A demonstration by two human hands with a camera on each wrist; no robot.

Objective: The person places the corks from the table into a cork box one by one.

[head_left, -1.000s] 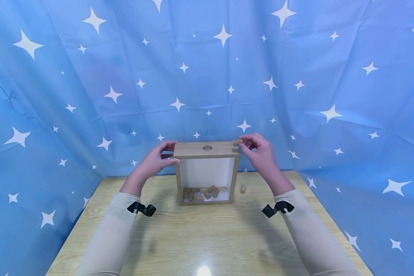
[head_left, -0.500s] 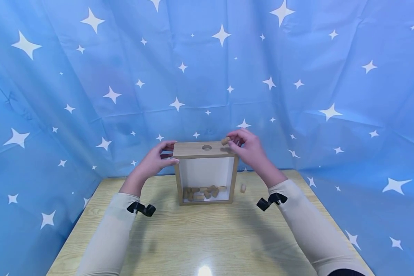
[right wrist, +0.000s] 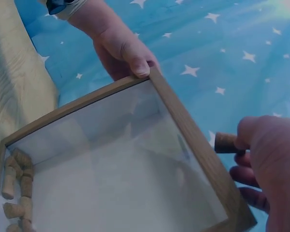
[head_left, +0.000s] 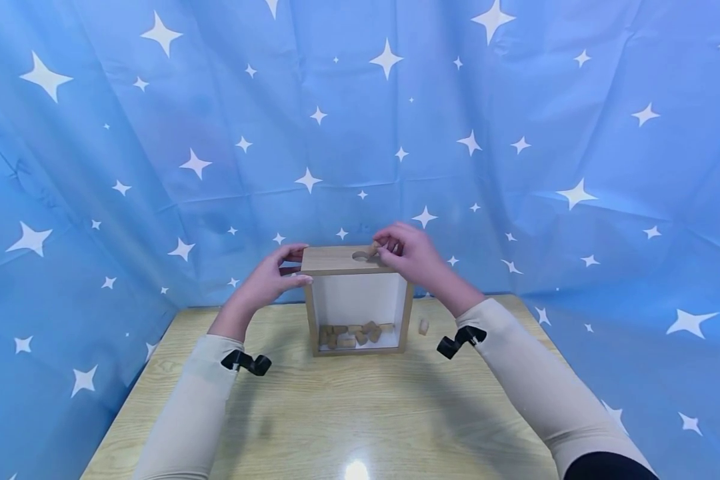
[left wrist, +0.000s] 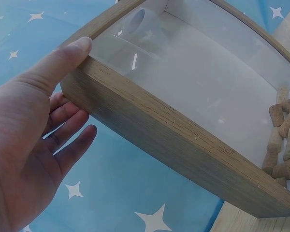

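A wooden shadow box (head_left: 330,259) with a clear front and a round hole in its top stands upright on the table. My left hand (head_left: 264,283) holds its upper left corner, thumb on the front edge and fingers round behind. In my right hand (head_left: 413,253) a cork (right wrist: 225,143) is pinched between thumb and fingers, just right of the hole in the head view. Several corks (left wrist: 282,145) lie in a heap along the bottom inside the box.
One loose cork (head_left: 423,327) lies on the table right of the box. The wood-grain table (head_left: 336,413) ends at a blue star-patterned curtain (head_left: 360,120) behind and at the sides.
My right hand has moved left with the cork, from above the box's right end to beside the hole. The left hand stays on the corner.
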